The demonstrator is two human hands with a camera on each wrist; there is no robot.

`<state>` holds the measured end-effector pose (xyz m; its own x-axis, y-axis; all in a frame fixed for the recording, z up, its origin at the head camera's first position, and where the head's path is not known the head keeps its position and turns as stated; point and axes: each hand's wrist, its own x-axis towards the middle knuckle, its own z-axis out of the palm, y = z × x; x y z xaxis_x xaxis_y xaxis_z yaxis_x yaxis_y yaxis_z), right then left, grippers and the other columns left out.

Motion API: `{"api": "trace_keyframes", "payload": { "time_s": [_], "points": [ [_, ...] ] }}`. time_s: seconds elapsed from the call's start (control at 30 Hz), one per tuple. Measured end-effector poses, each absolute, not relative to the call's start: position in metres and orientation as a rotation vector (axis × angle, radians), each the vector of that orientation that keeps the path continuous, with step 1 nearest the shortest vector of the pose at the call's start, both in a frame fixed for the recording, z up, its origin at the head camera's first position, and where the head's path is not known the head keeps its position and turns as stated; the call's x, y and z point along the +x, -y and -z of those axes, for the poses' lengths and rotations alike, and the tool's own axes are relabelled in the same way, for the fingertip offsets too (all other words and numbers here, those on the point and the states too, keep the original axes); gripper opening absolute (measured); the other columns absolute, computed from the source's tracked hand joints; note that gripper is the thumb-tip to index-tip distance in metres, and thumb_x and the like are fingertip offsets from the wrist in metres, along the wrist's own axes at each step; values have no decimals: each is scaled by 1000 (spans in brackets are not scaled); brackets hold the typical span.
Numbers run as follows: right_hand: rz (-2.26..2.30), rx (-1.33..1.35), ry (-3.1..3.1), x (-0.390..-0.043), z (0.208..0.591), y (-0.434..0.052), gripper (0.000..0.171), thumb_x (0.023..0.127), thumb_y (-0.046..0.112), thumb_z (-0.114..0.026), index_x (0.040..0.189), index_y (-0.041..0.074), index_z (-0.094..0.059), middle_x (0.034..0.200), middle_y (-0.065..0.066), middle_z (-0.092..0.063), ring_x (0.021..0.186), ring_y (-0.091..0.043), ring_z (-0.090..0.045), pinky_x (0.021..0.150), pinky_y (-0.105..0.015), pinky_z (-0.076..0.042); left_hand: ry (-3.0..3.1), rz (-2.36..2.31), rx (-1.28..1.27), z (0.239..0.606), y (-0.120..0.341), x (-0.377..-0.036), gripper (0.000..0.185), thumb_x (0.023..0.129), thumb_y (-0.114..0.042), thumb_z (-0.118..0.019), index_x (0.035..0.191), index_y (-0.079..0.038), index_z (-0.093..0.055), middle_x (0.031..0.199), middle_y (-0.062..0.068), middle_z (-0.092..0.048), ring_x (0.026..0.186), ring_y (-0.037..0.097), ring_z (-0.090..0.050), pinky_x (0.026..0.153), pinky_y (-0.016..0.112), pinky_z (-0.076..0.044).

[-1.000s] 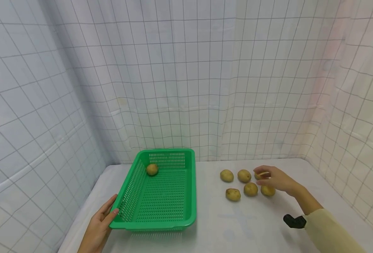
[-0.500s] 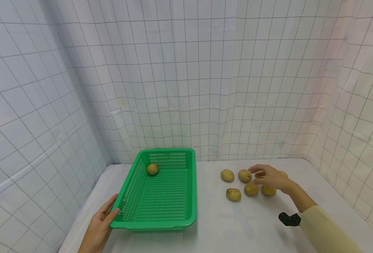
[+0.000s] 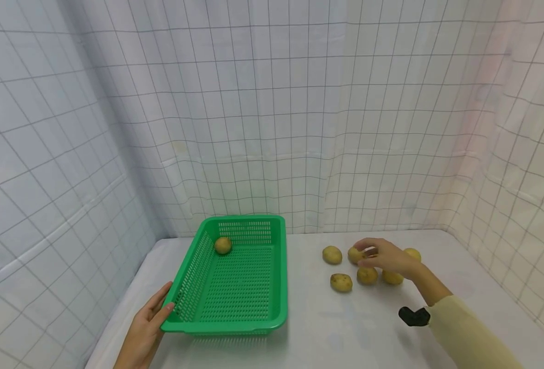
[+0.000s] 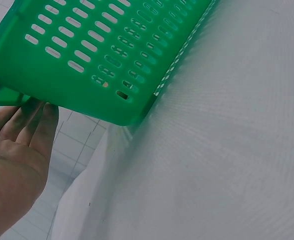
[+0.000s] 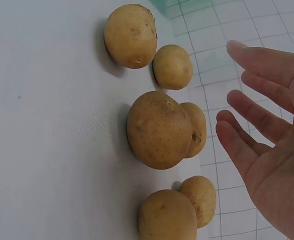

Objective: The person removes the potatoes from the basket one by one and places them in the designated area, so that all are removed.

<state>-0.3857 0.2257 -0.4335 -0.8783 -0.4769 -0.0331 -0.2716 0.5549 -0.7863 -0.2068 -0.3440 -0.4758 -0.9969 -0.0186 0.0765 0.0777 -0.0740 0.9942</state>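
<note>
A green slotted plastic basket (image 3: 278,307) stands on the left part of the white-covered table, one potato (image 3: 223,245) in its far left corner. My left hand (image 3: 143,324) holds the basket at its near left corner, thumb over the rim (image 4: 24,97) and fingers beneath it. On the right, my right hand (image 3: 387,256) hovers over several loose potatoes (image 3: 367,275), fingers spread and nothing in them. Its fingertips overlap a back-row potato (image 3: 355,254) in the head view. From the right wrist, a gap shows between the fingers (image 5: 256,107) and the potatoes (image 5: 159,130).
Closer to the basket lie a potato (image 3: 332,254) at the back and another potato (image 3: 341,282) in front. A potato (image 3: 412,254) shows behind the right wrist. White gridded curtains (image 3: 262,128) enclose the table (image 3: 318,318) at the back and sides.
My right hand has shifted left over the potatoes, uncovering one at the far right. My left hand and the basket have stayed in place.
</note>
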Motion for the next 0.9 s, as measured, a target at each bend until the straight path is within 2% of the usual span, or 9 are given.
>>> {"api": "trace_keyframes", "payload": {
  "time_s": [0.37, 0.6, 0.9],
  "points": [
    [1236, -660, -2530, -389, 431, -212, 48, 96, 20, -77, 138, 4, -61, 141, -21, -57, 131, -44, -52, 105, -57, -48, 2077, 2263, -87, 477, 345, -207, 72, 112, -17, -52, 163, 5, -6, 168, 27, -1, 123, -14, -46, 100, 15, -45],
    [1201, -624, -2557, -395, 427, -199, 42, 96, 22, -77, 135, 11, -64, 140, -13, -59, 128, -35, -55, 103, -52, -51, 2090, 2249, -95, 477, 346, -208, 72, 112, -16, -52, 163, 6, -7, 167, 28, -2, 123, -15, -45, 100, 15, -45],
    [1153, -717, -2559, -403, 422, -184, 41, 97, 19, -75, 135, 9, -64, 140, -17, -59, 127, -35, -57, 103, -50, -51, 2078, 2253, -103, 477, 346, -208, 71, 112, -16, -51, 163, 7, -6, 167, 29, 0, 123, -15, -45, 100, 14, -45]
  ]
}}
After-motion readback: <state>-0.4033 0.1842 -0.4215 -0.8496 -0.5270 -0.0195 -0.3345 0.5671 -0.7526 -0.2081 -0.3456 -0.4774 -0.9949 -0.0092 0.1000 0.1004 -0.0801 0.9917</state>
